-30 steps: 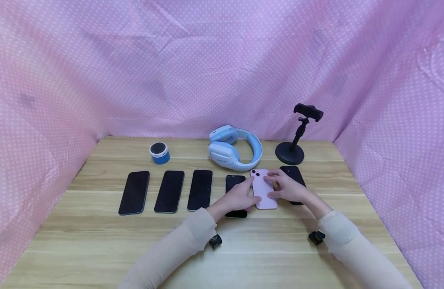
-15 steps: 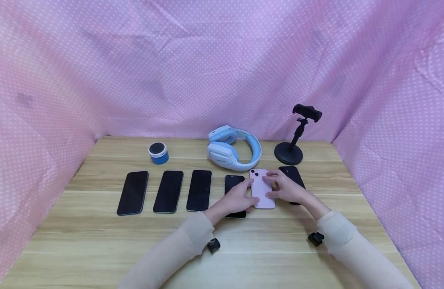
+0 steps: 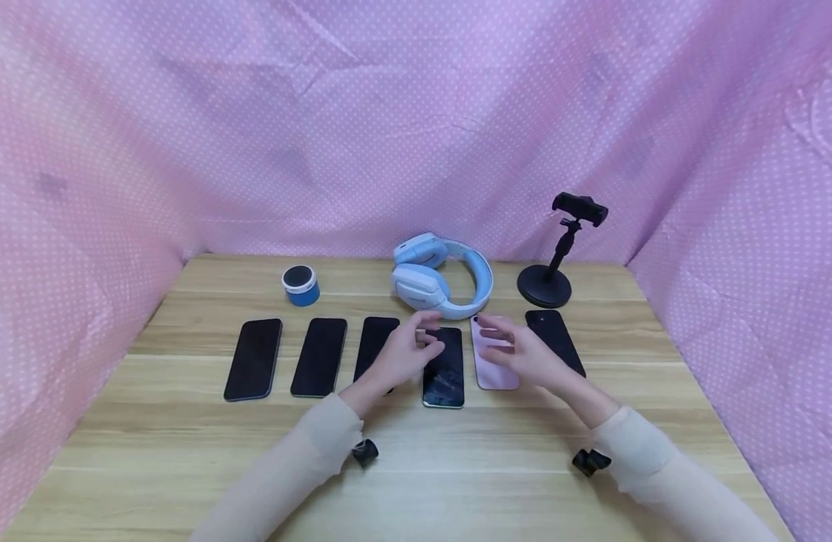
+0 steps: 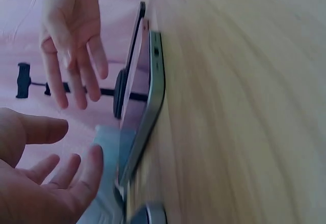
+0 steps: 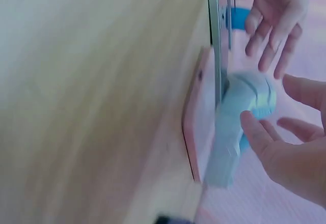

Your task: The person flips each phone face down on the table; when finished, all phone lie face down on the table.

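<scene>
My left hand (image 3: 400, 357) hovers between two black-screened phones, the one on its left (image 3: 371, 339) and the one on its right (image 3: 446, 380); its fingers are loosely bent and hold nothing. Above the pink phone (image 3: 495, 375), which lies back up and is partly covered, is my right hand (image 3: 527, 357) with its fingers apart. In the left wrist view both hands are raised off the phones, the left hand (image 4: 46, 178) nearer the camera. The pink phone (image 5: 199, 117) lies flat on the table in the right wrist view, apart from the right hand (image 5: 295, 152).
Two more dark phones (image 3: 253, 360) lie at the left, and a black phone (image 3: 558, 345) lies back up at the right. Behind the row stand a blue speaker (image 3: 301, 286), white-and-blue headphones (image 3: 419, 287) and a black phone stand (image 3: 544, 286). Pink dotted cloth (image 3: 416, 135) surrounds the table.
Both hands have let go of the pink phone and risen. The left hand has moved left, uncovering the phone beside the pink one; the right hand stays over the pink phone.
</scene>
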Tool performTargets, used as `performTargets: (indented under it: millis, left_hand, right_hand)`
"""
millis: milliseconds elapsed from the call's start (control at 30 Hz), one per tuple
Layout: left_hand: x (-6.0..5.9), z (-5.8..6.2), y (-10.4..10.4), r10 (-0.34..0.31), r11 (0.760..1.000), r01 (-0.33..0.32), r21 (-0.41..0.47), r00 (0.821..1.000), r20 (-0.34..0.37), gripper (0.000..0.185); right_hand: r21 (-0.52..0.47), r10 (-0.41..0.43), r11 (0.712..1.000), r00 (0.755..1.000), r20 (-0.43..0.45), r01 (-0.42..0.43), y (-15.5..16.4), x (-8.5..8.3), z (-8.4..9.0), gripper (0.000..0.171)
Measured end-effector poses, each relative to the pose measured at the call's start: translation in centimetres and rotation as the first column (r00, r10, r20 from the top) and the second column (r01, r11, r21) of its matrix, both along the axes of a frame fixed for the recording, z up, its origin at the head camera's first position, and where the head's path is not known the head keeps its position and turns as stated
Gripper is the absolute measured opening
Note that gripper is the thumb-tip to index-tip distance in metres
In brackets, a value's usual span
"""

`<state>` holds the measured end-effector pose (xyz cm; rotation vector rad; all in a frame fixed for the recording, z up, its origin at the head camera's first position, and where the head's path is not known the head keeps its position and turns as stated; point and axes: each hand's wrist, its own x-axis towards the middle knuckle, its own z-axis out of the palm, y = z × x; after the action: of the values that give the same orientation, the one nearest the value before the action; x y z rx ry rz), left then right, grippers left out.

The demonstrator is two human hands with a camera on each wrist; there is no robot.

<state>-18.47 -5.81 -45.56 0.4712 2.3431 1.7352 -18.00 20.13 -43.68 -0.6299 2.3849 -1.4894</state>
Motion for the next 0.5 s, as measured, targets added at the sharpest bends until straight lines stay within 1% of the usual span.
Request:
performTargets:
  millis: [100,200,333,500]
  left_hand:
    - [0.0,-0.1,-1.0,0.019,0.999,-0.018,-0.031,1.0,0.024,0.051]
    - [0.4,-0.3,-1.6,0.018,0.997,-0.014,-0.07,0.998,0.056,0.053]
    - [0.9,-0.4,-2.0,-0.018,0.996,0.024,-0.081,0.997,0.076,0.053]
    - [1.2,-0.5,-2.0,-0.051,0.994,0.06,-0.091,0.994,0.1,0.055]
  right_hand:
    - [-0.067,0.018,0.998,0.994,0.109,-0.01,-0.9,0.4,-0.4,0.064]
    - [-0.081,0.02,0.997,0.985,0.171,-0.006,-1.7,0.7,-1.0,0.067]
    - [-0.087,0.039,0.996,0.972,0.231,-0.019,-2.5,0.9,-1.6,0.069]
    - [-0.105,0.096,0.992,0.943,0.319,-0.065,-3.2,0.9,-1.8,0.073]
